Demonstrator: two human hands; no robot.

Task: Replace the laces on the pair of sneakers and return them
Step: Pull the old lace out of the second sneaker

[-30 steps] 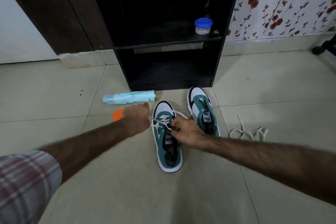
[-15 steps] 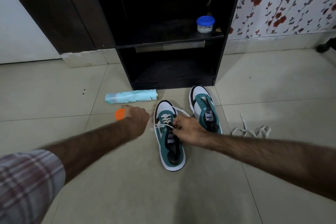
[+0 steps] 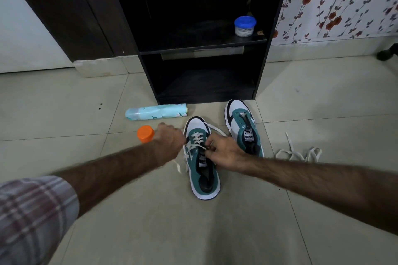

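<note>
Near sneaker (image 3: 202,170): green/white, on the floor tiles (image 3: 64,103) right in front of you, toe pointing to the shelf unit. Partly laced w/ a white lace (image 3: 197,138); a few crossings done at the toe end.
Your L hand (image 3: 170,142): fist curled just left of the near sneaker's toe. Lace runs from the eyelets toward it & a loose end trails out below your wrist, so it looks to be gripping that lace; the fingers themselves are hidden behind the knuckles.
Your R hand (image 3: 224,153): over the sneaker's tongue, thumb & fingertips pinching the lace at mid-eyelet level. Another strand loops out from the toe side of this hand.
Far sneaker (image 3: 244,125): same colours, just right of & a bit beyond the near one, toe near the shelf base. Only a small bit of white shows at its top eyelets.
Spare lace (image 3: 299,153): white, loose tangle on the tiles right of the pair, apart from both shoes.
Shelf unit (image 3: 202,49): dark, open front. Blue-lid jar (image 3: 245,26) on the mid shelf, right side.
Spray can (image 3: 156,112): pale blue, lying on its side left of the shoes.
Orange cap (image 3: 145,133): on the floor touching/just beside your L wrist.
Wall (image 3: 344,2): floral paper, right.
</note>
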